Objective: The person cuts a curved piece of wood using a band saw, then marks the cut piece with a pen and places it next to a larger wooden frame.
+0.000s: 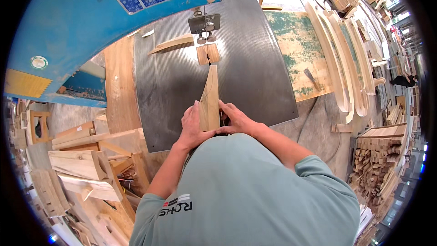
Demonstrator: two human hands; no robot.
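Note:
A pale tapered wood piece (210, 105) with one curved side lies on the grey metal saw table (248, 77), its narrow tip pointing away from me. My left hand (191, 125) presses against its left side near the wide end. On the other side, my right hand (236, 119) grips it with bent fingers, and the two thumbs come close together at the end by my body. The tip reaches the square wooden insert (215, 49), by the band saw's thin blade. Above that hangs the blade guide (198, 24). A curved offcut (175, 42) rests to the left.
The blue saw body (68, 27) stands at the left. Long curved boards (334, 59) and a chisel-like tool (311, 76) lie on a worn panel (291, 32) at right. Wooden parts (77, 164) crowd the lower left; stacked wood strips (375, 164) stand at lower right.

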